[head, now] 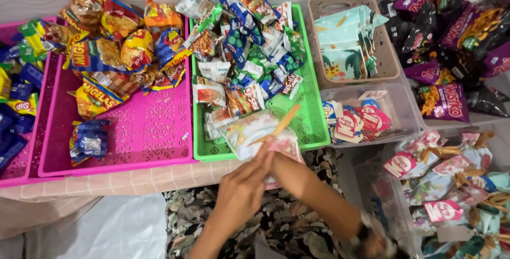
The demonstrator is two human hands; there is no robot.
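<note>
Snack-packing station: both hands closed on a patterned gift bag above the green tray

Stock is sorted by kind, apparently for reach: noodle-snack packets heaped in the pink tray (154, 131), small sachets in the green tray (311, 126), folded teal bags in the beige basket (390, 52), round tags in the clear tub (406, 115), tied finished parcels in the clear bin (451, 184) at right. The patterned gift bag (247, 131) is held just over the green tray's near edge, in front of the person's lap. Left hand (241, 187) has fingers curled shut against the bag's lower edge, thumb side uppermost. Right hand (276, 150), wrist crossing from the right, pinches the bag, with a tan flat stick (284, 121) rising slantwise above it; exact finger contact with the stick cannot be told
</note>
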